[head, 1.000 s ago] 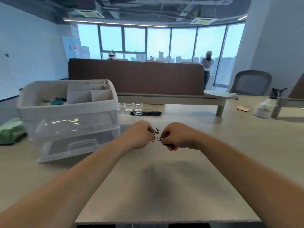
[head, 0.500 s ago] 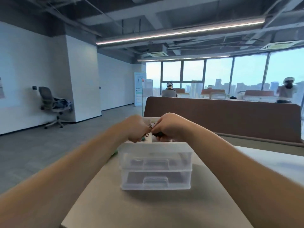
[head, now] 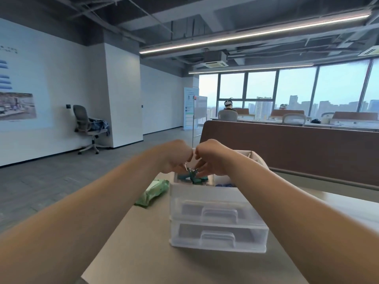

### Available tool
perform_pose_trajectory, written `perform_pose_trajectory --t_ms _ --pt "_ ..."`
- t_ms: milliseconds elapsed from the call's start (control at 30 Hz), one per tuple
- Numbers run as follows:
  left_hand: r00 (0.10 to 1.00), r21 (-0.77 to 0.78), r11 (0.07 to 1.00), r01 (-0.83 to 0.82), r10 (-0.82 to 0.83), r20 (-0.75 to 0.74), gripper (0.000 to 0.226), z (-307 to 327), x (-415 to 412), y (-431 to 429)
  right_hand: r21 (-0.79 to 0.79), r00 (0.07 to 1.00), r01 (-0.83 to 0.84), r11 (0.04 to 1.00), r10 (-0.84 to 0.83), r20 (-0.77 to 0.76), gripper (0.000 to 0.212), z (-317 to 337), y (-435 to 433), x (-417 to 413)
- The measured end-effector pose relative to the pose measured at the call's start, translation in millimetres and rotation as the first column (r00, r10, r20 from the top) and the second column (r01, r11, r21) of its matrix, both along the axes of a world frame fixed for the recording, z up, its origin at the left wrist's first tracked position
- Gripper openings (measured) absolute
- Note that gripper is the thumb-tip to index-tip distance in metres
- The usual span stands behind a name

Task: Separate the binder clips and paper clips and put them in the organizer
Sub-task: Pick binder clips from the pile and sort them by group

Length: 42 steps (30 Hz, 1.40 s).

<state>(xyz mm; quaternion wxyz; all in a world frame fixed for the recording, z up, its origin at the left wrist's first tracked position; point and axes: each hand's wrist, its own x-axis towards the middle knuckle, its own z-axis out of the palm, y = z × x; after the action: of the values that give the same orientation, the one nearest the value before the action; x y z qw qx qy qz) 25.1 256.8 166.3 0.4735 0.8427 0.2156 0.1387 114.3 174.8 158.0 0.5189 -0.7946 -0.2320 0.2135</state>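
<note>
While both hands meet above the organizer (head: 217, 232), a small bunch of linked clips (head: 189, 169) hangs between them, just over the back left compartment where teal binder clips (head: 184, 177) already lie. The left hand (head: 174, 157) is curled, with its fingertips pinching a wire loop of the bunch. The right hand (head: 215, 161) reaches down with thumb and fingers closed on the other side, though how exactly they hold it is partly hidden.

These clips are probably very light, stiff and springy, with smooth thin wire that slips easily from fingertips. A binder clip is best held by its flat body or by both folded wire handles. A paper clip is best pinched across its loops and slid free, not pulled hard, since the wire bends. If dropped, the pieces would likely bounce, so it makes sense to work low over the compartment. The organizer stands on the counter (head: 143, 255), beside a green pack (head: 153, 192).
</note>
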Motion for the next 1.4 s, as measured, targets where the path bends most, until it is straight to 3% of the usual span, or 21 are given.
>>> perform_pose_trajectory --t_ms 167,233,367,533,667,867,1100,1400 --pt "0.998 0.186 0.983 0.007 -0.019 0.065 0.023 -6 1 -5 0.027 0.991 0.101 0.994 -0.103 0.089 0.021 0 -13 5" --pt "0.994 0.197 0.98 0.033 -0.053 0.094 0.022 -8 -3 -17 0.008 0.986 0.112 0.994 -0.112 0.12 0.021 2 -32 1" --pt "0.974 0.19 0.973 0.134 -0.164 0.153 0.019 -15 -9 -58 -0.03 0.922 0.153 0.988 -0.132 0.364 0.019 -9 -93 -4" --pt "0.919 0.175 0.928 0.33 -0.358 0.166 0.021 -44 -2 -126 -0.097 0.897 0.212 0.972 -0.154 0.415 0.024 -40 -185 -18" --pt "0.846 0.122 0.849 0.513 -0.525 0.092 0.021 -82 20 -201 -0.224 0.885 0.293 0.929 -0.175 0.432 0.025 -75 -274 -24" --pt "0.784 0.198 0.768 0.609 -0.621 0.003 0.02 -121 51 -277 -0.33 0.848 0.404 0.853 -0.214 0.485 0.024 -115 -354 -17" --pt "0.667 0.261 0.624 0.737 -0.734 -0.13 0.013 -162 79 -383 -0.442 0.805 0.562 0.699 -0.34 0.487 0.022 -156 -480 -13" --pt "0.6 0.455 0.46 0.763 -0.766 -0.231 0.038 -193 110 -460 -0.528 0.776 0.624 0.576 -0.379 0.505 0.02 -183 -559 -12"
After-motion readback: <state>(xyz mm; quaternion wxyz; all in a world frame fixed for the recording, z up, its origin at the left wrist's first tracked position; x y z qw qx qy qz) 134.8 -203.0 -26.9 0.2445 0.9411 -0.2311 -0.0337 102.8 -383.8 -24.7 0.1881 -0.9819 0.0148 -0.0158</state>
